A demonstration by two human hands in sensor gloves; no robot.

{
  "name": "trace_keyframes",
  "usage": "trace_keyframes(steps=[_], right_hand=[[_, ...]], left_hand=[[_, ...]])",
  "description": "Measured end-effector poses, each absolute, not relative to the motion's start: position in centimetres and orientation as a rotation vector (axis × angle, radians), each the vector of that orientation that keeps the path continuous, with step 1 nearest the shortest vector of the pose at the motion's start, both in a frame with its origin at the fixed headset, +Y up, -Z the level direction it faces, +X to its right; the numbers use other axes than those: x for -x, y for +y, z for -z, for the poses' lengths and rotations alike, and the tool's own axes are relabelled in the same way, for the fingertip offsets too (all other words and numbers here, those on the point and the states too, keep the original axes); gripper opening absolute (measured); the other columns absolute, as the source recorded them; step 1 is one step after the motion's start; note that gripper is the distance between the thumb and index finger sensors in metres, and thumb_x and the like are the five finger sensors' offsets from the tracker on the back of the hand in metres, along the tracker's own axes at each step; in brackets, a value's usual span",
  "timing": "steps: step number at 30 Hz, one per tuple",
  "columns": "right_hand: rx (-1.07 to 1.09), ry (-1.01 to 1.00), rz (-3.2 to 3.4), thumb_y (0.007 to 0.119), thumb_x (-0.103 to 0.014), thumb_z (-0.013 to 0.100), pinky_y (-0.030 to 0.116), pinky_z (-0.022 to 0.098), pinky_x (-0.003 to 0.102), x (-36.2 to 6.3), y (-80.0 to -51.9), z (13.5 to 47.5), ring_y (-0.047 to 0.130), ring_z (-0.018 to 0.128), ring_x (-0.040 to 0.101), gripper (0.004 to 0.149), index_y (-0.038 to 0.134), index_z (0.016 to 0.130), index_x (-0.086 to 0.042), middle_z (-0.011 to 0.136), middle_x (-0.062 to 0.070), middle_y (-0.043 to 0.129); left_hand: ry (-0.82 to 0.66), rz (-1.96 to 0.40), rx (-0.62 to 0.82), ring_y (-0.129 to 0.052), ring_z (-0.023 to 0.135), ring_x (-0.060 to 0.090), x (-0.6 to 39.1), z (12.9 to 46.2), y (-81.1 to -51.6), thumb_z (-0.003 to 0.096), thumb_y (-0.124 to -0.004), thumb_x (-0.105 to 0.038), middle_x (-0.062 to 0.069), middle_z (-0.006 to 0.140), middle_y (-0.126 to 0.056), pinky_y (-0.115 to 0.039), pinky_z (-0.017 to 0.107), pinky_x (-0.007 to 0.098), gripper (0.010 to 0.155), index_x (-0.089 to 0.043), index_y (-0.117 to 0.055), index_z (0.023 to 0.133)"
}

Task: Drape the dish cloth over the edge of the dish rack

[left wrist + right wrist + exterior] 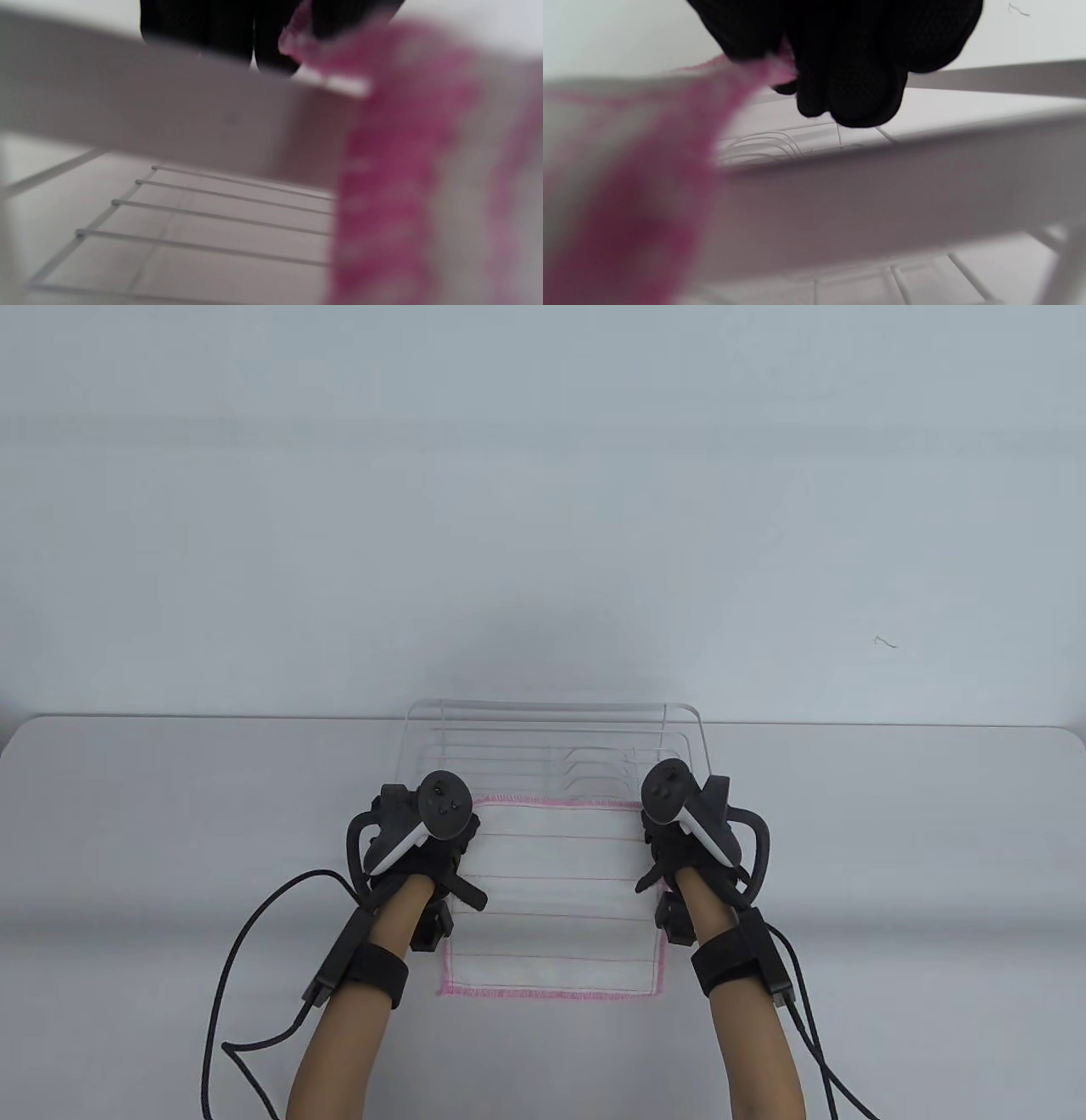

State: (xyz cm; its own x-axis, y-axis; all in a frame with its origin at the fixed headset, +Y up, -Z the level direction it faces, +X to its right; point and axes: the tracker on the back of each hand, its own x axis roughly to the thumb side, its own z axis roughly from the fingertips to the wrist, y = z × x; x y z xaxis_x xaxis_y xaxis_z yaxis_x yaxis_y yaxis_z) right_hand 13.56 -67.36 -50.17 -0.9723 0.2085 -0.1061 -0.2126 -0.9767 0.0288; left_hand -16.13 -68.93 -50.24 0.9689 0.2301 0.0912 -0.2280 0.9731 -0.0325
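A white dish cloth (556,891) with a pink stitched hem is spread over the near part of a white wire dish rack (560,734). Its near end lies past the rack's front edge. My left hand (441,836) pinches the cloth's far left corner; in the left wrist view the gloved fingers (237,29) hold the pink hem (394,169) above the rack's rail (169,114). My right hand (670,848) pinches the far right corner; in the right wrist view its fingers (848,63) grip the hem (649,203) over the rail (882,199).
The rack stands near the far edge of the grey table (891,857), against a pale wall. Black cables (229,967) trail from both wrists across the table's near part. Plate dividers (594,763) rise in the rack's far right part.
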Motion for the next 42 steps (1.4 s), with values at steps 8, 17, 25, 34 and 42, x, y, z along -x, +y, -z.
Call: trace_keyframes(steps=[8, 17, 25, 34, 42], right_hand=[[0.019, -0.094, -2.852, 0.059, -0.042, 0.063, 0.035, 0.073, 0.069, -13.6, -65.0, 47.1, 0.047, 0.11, 0.042, 0.059, 0.045, 0.113, -0.013, 0.117, 0.018, 0.048], [-0.358, -0.323, -2.855, 0.058, -0.041, 0.064, 0.02, 0.072, 0.071, -11.3, -61.4, 36.0, 0.026, 0.115, 0.041, 0.055, 0.047, 0.113, -0.017, 0.122, 0.016, 0.034], [-0.401, -0.347, -2.873, 0.057, -0.041, 0.064, 0.017, 0.072, 0.071, -11.4, -64.5, 29.3, 0.023, 0.115, 0.039, 0.055, 0.047, 0.113, -0.018, 0.123, 0.01, 0.032], [-0.34, -0.362, -2.851, 0.058, -0.041, 0.064, 0.02, 0.071, 0.071, -12.6, -67.6, 27.8, 0.029, 0.115, 0.039, 0.054, 0.05, 0.112, -0.017, 0.122, 0.011, 0.037], [-0.332, -0.331, -2.83, 0.057, -0.041, 0.064, 0.022, 0.071, 0.071, -13.3, -67.8, 27.5, 0.032, 0.115, 0.039, 0.053, 0.053, 0.111, -0.017, 0.121, 0.011, 0.04]], left_hand=[[-0.135, -0.274, -0.106, -0.03, 0.103, 0.061, 17.3, 47.9, -66.7, 0.0611, -0.061, -0.04, 0.034, 0.114, -0.037, -0.023, 0.061, 0.08, 0.069, 0.0, -0.039, 0.113], [-0.44, -0.301, -0.236, -0.029, 0.106, 0.06, 15.3, 37.2, -63.4, 0.0624, -0.059, -0.04, 0.031, 0.117, -0.042, -0.02, 0.061, 0.08, 0.063, -0.005, -0.045, 0.114], [-0.517, -0.296, -0.199, -0.031, 0.107, 0.059, 14.3, 30.6, -66.2, 0.0637, -0.057, -0.034, 0.031, 0.117, -0.044, -0.021, 0.062, 0.081, 0.059, -0.005, -0.047, 0.114], [-0.516, -0.303, -0.158, -0.032, 0.106, 0.06, 14.7, 29.3, -69.3, 0.0638, -0.057, -0.035, 0.031, 0.116, -0.044, -0.022, 0.061, 0.081, 0.059, -0.005, -0.047, 0.114], [-0.52, -0.324, -0.12, -0.032, 0.106, 0.06, 14.6, 29.6, -69.9, 0.0638, -0.057, -0.036, 0.031, 0.116, -0.044, -0.022, 0.061, 0.081, 0.059, -0.005, -0.047, 0.114]])
